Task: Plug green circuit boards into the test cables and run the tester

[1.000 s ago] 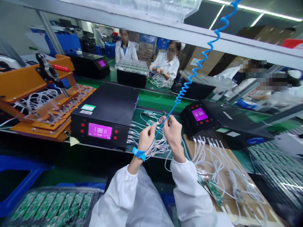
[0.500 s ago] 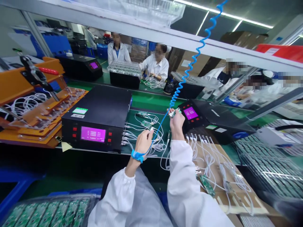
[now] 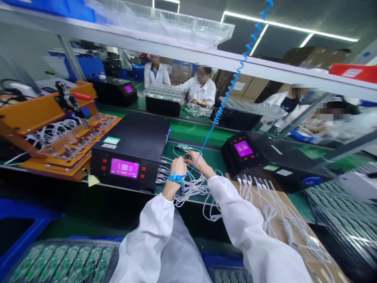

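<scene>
My left hand (image 3: 178, 166), with a blue wrist strap (image 3: 176, 178), is closed over the white cables (image 3: 194, 186) beside the black tester box. What its fingers hold is hidden behind the knuckles. Close against it on the right, my right hand (image 3: 196, 160) pinches near a small dark piece (image 3: 187, 156) that is too small to name. Just beyond both hands lies a green circuit board (image 3: 180, 148) with a dark part on it. The tester box (image 3: 129, 137) has a lit pink screen (image 3: 125, 168), and cables plug into its right side.
A coiled blue cord (image 3: 226, 98) hangs down to my wrist strap. An orange fixture (image 3: 73, 145) stands left; a second black tester (image 3: 259, 153) stands right. Trays of circuit boards sit at lower left (image 3: 63, 263) and right (image 3: 347, 212). Co-workers (image 3: 203, 88) sit across the bench.
My right hand has come left from near the second tester to meet my left hand. The circuit board it held up no longer shows in it. The view has shifted slightly.
</scene>
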`<act>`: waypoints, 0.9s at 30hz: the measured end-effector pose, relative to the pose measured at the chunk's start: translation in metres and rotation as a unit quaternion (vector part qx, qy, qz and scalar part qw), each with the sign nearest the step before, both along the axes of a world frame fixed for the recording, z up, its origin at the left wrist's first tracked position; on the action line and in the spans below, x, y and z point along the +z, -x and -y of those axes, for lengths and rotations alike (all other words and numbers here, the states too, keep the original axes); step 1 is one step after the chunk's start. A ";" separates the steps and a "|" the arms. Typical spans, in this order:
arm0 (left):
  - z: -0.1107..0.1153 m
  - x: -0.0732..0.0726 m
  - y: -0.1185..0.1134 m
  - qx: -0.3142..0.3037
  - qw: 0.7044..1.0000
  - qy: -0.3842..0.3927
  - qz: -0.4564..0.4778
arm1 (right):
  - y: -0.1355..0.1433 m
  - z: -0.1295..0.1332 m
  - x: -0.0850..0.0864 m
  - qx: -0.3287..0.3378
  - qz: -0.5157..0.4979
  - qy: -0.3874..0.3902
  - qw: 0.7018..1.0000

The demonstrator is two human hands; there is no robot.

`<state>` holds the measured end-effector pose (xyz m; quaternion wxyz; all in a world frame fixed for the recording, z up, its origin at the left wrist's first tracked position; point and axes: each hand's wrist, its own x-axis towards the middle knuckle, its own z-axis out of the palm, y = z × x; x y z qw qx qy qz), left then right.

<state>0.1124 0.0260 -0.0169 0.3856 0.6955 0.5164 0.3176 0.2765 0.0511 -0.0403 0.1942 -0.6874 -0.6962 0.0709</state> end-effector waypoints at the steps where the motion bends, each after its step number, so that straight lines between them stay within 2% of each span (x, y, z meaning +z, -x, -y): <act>1: -0.001 0.000 0.000 0.004 1.000 0.008 0.010 | -0.003 0.002 0.002 0.003 0.018 0.001 1.000; 5: -0.004 0.001 0.000 0.008 0.995 0.050 0.088 | -0.018 0.020 0.019 0.016 0.027 -0.080 0.996; 10: -0.002 0.004 -0.017 -0.063 0.959 0.157 0.227 | -0.018 0.053 0.039 0.059 -0.015 -0.145 0.988; 14: 0.002 0.006 -0.031 -0.094 0.920 0.187 0.332 | -0.012 0.064 0.041 0.036 0.009 -0.151 0.988; 18: 0.007 0.004 -0.034 -0.108 0.900 0.187 0.379 | -0.009 0.064 0.037 -0.007 0.050 -0.129 0.990; 20: 0.011 0.003 -0.033 -0.115 0.899 0.183 0.382 | -0.011 0.061 0.037 -0.030 0.049 -0.131 0.990; 23: 0.018 0.004 -0.030 -0.131 0.902 0.172 0.374 | -0.019 0.056 0.042 -0.113 0.008 -0.140 0.984; 25: 0.020 0.005 -0.030 -0.130 0.924 0.135 0.335 | -0.025 0.054 0.051 -0.158 -0.044 -0.147 0.975; 27: 0.019 0.007 -0.032 -0.116 0.949 0.087 0.279 | -0.027 0.053 0.060 -0.156 -0.105 -0.162 0.969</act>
